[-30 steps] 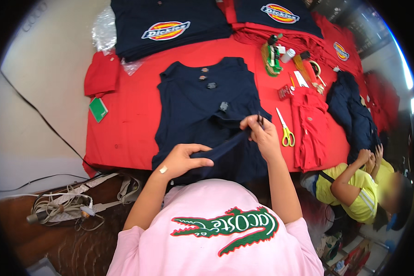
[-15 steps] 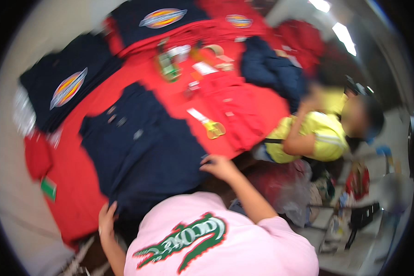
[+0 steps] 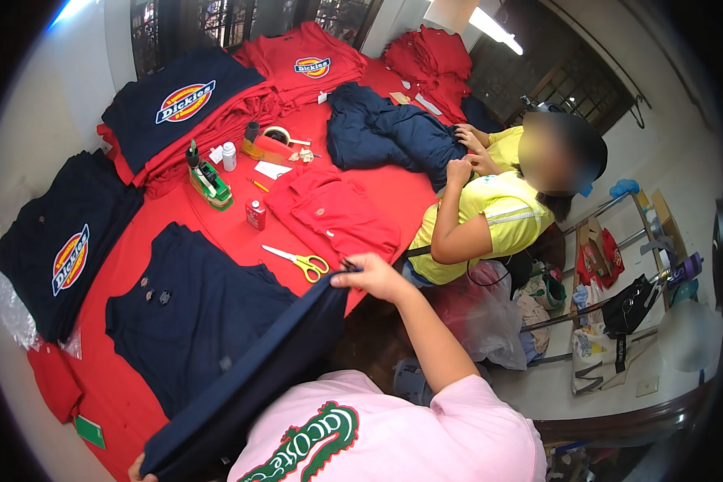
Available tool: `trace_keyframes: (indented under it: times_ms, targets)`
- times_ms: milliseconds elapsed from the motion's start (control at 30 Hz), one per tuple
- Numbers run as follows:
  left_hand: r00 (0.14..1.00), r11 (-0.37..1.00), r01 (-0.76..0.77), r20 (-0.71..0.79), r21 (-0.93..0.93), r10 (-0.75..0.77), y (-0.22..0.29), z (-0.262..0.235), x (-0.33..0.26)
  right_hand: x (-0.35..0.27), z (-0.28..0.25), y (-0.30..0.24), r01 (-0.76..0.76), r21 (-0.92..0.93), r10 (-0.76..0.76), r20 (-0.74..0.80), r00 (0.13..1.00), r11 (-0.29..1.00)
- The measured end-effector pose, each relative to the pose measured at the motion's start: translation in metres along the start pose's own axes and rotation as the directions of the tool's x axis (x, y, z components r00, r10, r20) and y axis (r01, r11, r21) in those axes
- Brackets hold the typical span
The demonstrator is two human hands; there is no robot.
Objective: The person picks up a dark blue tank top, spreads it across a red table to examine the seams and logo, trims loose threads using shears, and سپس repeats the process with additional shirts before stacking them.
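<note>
A navy shirt (image 3: pixel 201 309) lies on the red-covered table in front of me, with its near edge lifted and stretched. My right hand (image 3: pixel 369 277) pinches the right end of that edge; a small dark bit sticks up at its fingertips, too small to name. Low at the picture's edge, my left hand (image 3: pixel 140 470) grips the other end, only its fingers showing. Yellow-handled scissors (image 3: pixel 301 261) lie beyond the lifted edge, close to my right hand. A small red bottle (image 3: pixel 255 214) stands past them.
Stacks of navy shirts (image 3: pixel 64 241) and red shirts (image 3: pixel 297 60) line the table's far and left sides. A green tape dispenser (image 3: pixel 210 186) and white bottle (image 3: pixel 229 157) stand mid-table. At right, a co-worker in yellow (image 3: pixel 490 217) handles navy cloth (image 3: pixel 390 132). Plastic bags (image 3: pixel 490 313) sit below.
Both hands have raised the shirt's near edge off the table and pulled it taut toward me. The view has turned, and the co-worker's hands now show on the navy cloth.
</note>
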State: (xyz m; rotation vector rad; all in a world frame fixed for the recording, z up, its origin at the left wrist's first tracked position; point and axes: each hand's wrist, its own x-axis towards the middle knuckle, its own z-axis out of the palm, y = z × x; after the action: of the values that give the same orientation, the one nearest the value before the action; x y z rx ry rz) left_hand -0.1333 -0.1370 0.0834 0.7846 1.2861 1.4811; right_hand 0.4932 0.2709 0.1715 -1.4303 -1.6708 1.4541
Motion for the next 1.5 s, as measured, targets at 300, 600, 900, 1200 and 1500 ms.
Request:
trace_keyframes:
  times_ms: [300, 600, 900, 1200, 1500]
  targets:
    - [0.957, 0.934, -0.280, -0.145, -0.221, 0.253, 0.137, 0.028, 0.200, 0.153, 0.067, -0.147, 0.489, 0.255, -0.438, -0.232, 0.868, 0.834]
    - [0.889, 0.584, -0.121, -0.175, 0.803, 0.424, -0.121, 0.081, 0.193, 0.125, 0.200, 0.008, 0.534, -0.274, -0.555, 0.001, 0.832, 0.800]
    - [0.971, -0.020, 0.139, -0.132, 0.990, 0.200, -0.135, 0.172, 0.099, 0.030, 0.158, 0.144, 0.599, -0.641, -0.471, 0.387, 0.792, 0.480]
    - [0.953, 0.041, 0.107, -0.115, 0.993, 0.279, -0.137, 0.162, 0.104, 0.023, 0.119, 0.145, 0.363, -0.603, -0.531, -0.119, 0.839, 0.710]
    - [0.971, 0.180, 0.016, -0.059, 0.984, 0.232, -0.134, 0.167, 0.060, 0.027, 0.104, 0.141, 0.243, -0.494, -0.405, -0.252, 0.879, 0.835]
